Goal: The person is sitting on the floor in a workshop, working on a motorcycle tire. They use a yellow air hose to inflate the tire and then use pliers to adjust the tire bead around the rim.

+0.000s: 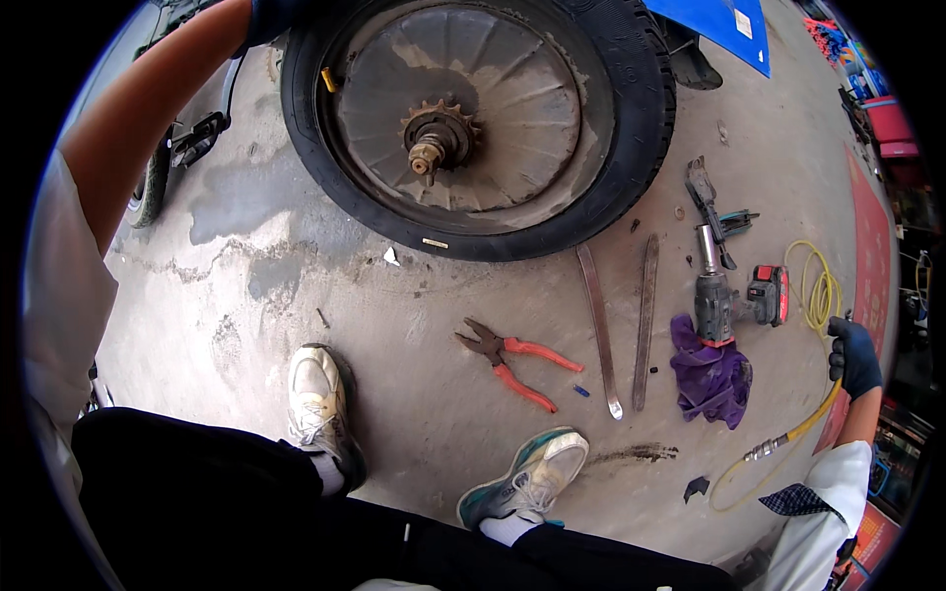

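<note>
My gloved left hand [268, 18] is at the upper edge beside the black tyre [631, 138] of a spoked-pattern hub wheel [512, 108] with a toothed sprocket [434, 133], lying on its side. Its fingers are cut off from view. My gloved right hand [853, 357] is closed on a yellow air hose [814, 414] at the right, which has a metal coupler [765, 448] lower down. Left of that hand lie a cordless impact wrench [716, 305] and a purple cloth [711, 384]. A small yellow piece [329, 81] shows at the rim.
Red-handled pliers [522, 377], two tyre levers [596, 330] and an adjustable wrench [702, 187] lie on the concrete floor [227, 286]. A bicycle [168, 158] stands upper left, a blue board [719, 30] top right. Red containers [884, 123] line the right edge. My shoes [315, 394] are below the wheel.
</note>
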`<state>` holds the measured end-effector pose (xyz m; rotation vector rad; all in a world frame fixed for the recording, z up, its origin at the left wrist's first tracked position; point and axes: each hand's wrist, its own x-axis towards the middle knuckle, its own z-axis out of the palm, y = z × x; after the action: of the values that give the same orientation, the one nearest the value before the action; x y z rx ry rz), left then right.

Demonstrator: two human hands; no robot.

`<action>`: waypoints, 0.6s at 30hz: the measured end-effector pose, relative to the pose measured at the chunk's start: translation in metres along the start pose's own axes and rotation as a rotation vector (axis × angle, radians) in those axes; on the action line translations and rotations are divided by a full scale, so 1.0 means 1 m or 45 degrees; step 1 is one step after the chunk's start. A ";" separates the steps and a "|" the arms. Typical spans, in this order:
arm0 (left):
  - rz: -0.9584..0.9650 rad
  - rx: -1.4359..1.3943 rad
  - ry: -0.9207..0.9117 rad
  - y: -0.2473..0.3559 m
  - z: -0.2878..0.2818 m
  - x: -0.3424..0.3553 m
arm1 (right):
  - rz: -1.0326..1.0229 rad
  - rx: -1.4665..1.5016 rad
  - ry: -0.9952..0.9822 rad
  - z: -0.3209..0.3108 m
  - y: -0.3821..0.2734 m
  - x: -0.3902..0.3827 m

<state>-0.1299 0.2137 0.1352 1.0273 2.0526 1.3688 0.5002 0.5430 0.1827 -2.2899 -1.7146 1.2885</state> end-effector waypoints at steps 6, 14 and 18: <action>0.176 0.265 0.176 0.015 0.014 -0.021 | -0.245 -0.798 -0.356 0.079 0.051 -0.004; -0.014 0.252 0.224 0.008 0.004 -0.012 | -0.516 -1.033 -0.472 0.120 0.069 0.006; 0.013 0.198 0.216 0.015 0.015 -0.022 | -0.644 -1.162 -0.403 0.141 0.047 -0.019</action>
<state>-0.1006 0.2084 0.1428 1.0163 2.3120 1.3603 0.4519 0.4457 0.0797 -1.6948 -3.2253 0.8775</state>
